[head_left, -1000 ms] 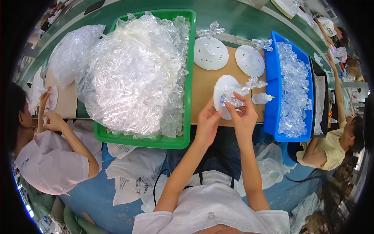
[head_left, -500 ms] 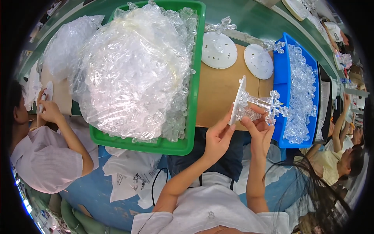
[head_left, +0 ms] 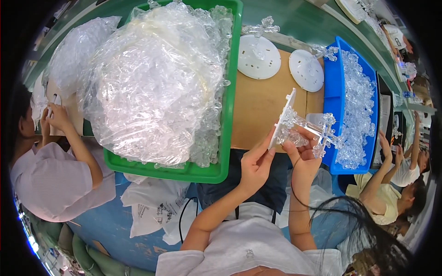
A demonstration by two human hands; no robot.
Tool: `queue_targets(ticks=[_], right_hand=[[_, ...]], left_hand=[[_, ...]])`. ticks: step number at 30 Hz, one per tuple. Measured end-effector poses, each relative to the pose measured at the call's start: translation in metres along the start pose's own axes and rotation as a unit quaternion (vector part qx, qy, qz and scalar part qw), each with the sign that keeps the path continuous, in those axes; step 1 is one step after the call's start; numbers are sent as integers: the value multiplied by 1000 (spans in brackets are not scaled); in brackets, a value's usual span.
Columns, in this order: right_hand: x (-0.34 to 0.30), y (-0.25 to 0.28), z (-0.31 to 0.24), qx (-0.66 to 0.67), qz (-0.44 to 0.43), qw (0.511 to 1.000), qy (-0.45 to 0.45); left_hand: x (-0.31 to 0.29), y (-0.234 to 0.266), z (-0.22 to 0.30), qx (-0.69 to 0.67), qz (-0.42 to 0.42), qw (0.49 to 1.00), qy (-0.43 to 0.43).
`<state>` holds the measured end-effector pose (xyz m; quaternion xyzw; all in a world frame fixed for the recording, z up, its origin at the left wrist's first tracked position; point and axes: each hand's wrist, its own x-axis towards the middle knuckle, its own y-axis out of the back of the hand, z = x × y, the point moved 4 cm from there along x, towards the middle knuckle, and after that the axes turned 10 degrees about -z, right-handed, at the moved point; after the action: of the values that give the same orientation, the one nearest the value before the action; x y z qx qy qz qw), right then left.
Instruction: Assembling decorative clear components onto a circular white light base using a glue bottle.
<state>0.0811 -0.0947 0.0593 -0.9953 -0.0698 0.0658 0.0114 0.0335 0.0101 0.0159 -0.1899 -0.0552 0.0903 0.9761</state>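
Observation:
My left hand [head_left: 257,165] grips the lower edge of a white round disc [head_left: 282,117], which stands on edge, seen nearly side-on. From the disc's right face a clear plastic branched piece [head_left: 324,133] sticks out sideways, ending in a cross-like cluster. My right hand [head_left: 302,158] is closed around the clear parts near the disc, its thumb close to the disc's face; its fingers partly hide where they join. Beyond my hands two more white discs lie on brown cardboard, a left disc [head_left: 252,64] and a right disc [head_left: 306,76], each with a clear branched piece standing on it.
A green crate [head_left: 223,170] heaped with clear plastic parts and a clear bag [head_left: 152,87] stands at the left. To the right is a blue bin [head_left: 334,99] of small clear parts. Co-workers sit on both sides; one person's hand [head_left: 59,117] works at the far left.
The disc and its clear piece have turned slightly in my hands, and my right fingers have shifted in toward the disc. The co-worker on the left has moved a little.

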Motion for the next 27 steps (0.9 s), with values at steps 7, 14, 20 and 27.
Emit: queue_targets(ticks=[7,14,20,27], right_hand=[[-2,-3,-4,-37,0,999,2],[-11,-8,-1,-171,-4,983,68],[-7,-7,11,21,7,999,-25],[-12,-8,8,42,13,999,0]], left_hand=[[-2,2,-8,-29,16,999,-7],[-4,3,-9,-21,14,999,22],[-10,3,-3,-3,19,998,61],[-10,5,-8,-74,45,996,7]])
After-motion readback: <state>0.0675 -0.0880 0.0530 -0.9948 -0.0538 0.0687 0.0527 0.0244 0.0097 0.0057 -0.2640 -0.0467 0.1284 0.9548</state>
